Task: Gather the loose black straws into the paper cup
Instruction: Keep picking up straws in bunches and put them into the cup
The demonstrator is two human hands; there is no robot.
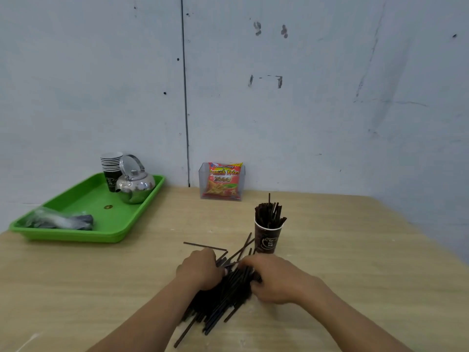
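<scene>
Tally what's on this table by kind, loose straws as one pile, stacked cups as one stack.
Green tray: 1
Kettle: 1
Cup stack: 1
Straw cup: 1
Straw pile: 1
Snack packet: 1
Clear holder: 1
Plastic bag: 1
Total: 8

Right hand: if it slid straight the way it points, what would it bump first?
Probably the left hand, just across the black straws the right hand grips; depth is unclear.

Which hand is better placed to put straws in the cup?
Probably the right hand: the brown paper cup stands just beyond it, farther from the left hand. Both grip the thin black straws.
</scene>
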